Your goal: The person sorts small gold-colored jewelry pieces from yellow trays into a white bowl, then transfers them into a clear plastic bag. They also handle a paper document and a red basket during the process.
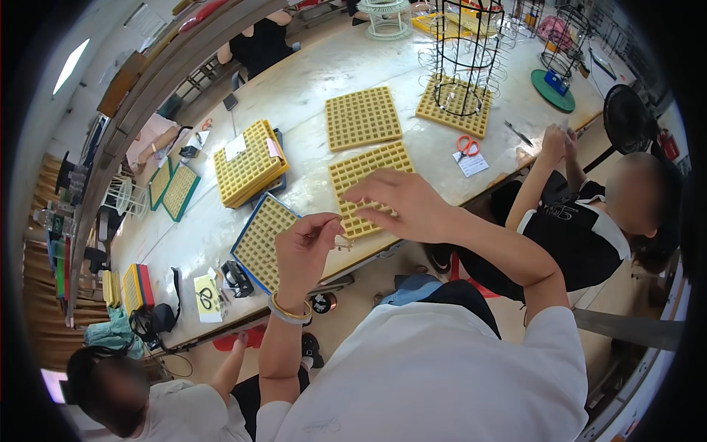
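My left hand (pixel 303 239), with a bangle at its wrist, is closed in a pinch just off the table's front edge. A small shiny metal piece (pixel 343 244) sticks out from its fingertips, too small to tell its kind. Over the near yellow gridded tray (pixel 383 156) hovers my right hand (pixel 405 202), its thumb and fingers apart and nothing visible in them. It covers part of that tray's squares, and whether the fingertips touch the tray I cannot tell.
Behind lies another yellow gridded tray (pixel 363 118); a blue-edged tray (pixel 266 239) is at left. A tray stack (pixel 252 163), orange scissors (pixel 467 146) and a black wire rack (pixel 464 66) stand around. People sit at both sides, one (pixel 567 221) close on the right.
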Action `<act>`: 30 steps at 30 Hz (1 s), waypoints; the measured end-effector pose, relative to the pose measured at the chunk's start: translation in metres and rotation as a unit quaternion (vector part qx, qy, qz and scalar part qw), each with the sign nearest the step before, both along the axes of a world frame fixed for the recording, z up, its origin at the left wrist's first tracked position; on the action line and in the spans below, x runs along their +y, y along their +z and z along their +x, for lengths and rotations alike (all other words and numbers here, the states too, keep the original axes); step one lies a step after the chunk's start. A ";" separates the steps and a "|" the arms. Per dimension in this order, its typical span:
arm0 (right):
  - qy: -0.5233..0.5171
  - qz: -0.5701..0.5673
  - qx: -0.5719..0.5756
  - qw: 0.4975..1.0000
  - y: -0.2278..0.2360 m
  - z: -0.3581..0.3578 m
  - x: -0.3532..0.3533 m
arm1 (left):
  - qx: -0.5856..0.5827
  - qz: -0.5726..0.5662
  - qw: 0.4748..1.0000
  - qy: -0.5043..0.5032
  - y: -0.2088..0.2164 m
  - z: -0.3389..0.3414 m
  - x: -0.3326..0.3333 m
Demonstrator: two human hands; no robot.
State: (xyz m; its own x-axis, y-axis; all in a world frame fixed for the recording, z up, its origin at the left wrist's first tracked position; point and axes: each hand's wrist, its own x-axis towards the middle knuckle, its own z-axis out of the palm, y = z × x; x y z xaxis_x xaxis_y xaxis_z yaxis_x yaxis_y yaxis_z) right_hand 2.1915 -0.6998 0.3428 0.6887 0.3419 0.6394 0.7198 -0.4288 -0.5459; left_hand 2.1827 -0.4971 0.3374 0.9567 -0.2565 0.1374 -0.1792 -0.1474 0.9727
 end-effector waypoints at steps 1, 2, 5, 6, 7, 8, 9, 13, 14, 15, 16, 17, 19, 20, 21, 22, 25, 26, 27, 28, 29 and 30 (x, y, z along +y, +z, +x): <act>0.019 -0.013 -0.048 0.999 0.002 0.001 0.003 | 0.002 -0.004 1.000 -0.006 0.000 0.001 0.001; 0.032 -0.028 -0.093 0.995 0.003 0.001 0.002 | 0.007 -0.010 1.000 -0.018 -0.001 0.002 0.000; 0.022 -0.091 -0.153 0.984 0.002 0.003 0.002 | 0.023 -0.017 0.999 -0.028 0.001 0.002 -0.006; 0.026 -0.082 -0.152 0.985 0.001 0.004 0.002 | 0.021 -0.004 1.000 -0.013 0.001 0.001 -0.007; 0.030 -0.073 -0.152 0.985 -0.001 0.005 0.003 | 0.019 0.010 1.000 0.002 0.001 -0.001 -0.008; 0.029 -0.069 -0.150 0.986 -0.003 0.006 0.001 | 0.017 0.019 1.000 0.010 -0.002 -0.001 -0.011; 0.034 -0.048 -0.080 0.995 -0.006 0.005 0.002 | -0.041 0.065 0.997 0.017 -0.005 -0.001 -0.012; 0.157 0.132 0.420 0.884 -0.027 0.010 0.004 | -0.223 0.195 0.954 0.040 -0.005 -0.006 -0.019; 0.211 0.195 0.573 0.768 -0.031 0.013 0.003 | -0.257 0.219 0.940 0.048 0.000 -0.008 -0.020; 0.231 0.244 0.604 0.723 -0.034 0.010 0.000 | -0.252 0.217 0.942 0.038 0.000 -0.008 -0.021; 0.196 0.220 0.564 0.771 -0.034 0.006 -0.004 | -0.207 0.180 0.961 0.030 -0.006 -0.007 -0.020; 0.166 0.194 0.522 0.814 -0.029 0.002 -0.005 | -0.161 0.148 0.975 0.026 -0.016 -0.005 -0.015; 0.103 0.117 0.295 0.943 -0.029 0.002 -0.005 | -0.061 0.090 0.994 0.020 -0.022 -0.004 -0.007; 0.062 0.062 0.099 0.991 -0.033 0.004 -0.004 | -0.006 0.064 0.998 0.013 -0.021 -0.002 -0.004; 0.018 0.002 -0.101 0.995 -0.036 0.006 -0.004 | 0.048 0.038 0.998 0.007 -0.021 -0.001 -0.003; 0.026 -0.009 -0.108 0.994 -0.036 0.006 -0.004 | 0.064 0.031 0.997 -0.004 -0.022 0.000 -0.002; 0.038 -0.042 -0.121 0.991 -0.037 0.005 0.000 | 0.096 0.021 0.995 -0.028 -0.022 0.003 0.002; 0.035 -0.053 -0.123 0.990 -0.038 0.006 0.002 | 0.097 0.024 0.994 -0.030 -0.021 0.003 0.002; 0.033 -0.064 -0.125 0.990 -0.039 0.005 0.005 | 0.099 0.027 0.994 -0.033 -0.021 0.003 0.003; 0.032 -0.051 -0.096 0.994 -0.040 0.004 0.008 | 0.092 0.032 0.995 -0.036 -0.021 0.003 0.004; 0.034 -0.039 -0.067 0.996 -0.041 0.002 0.011 | 0.084 0.036 0.995 -0.038 -0.024 0.002 0.007; 0.035 -0.026 -0.038 0.998 -0.042 0.000 0.015 | 0.077 0.040 0.995 -0.040 -0.027 0.002 0.009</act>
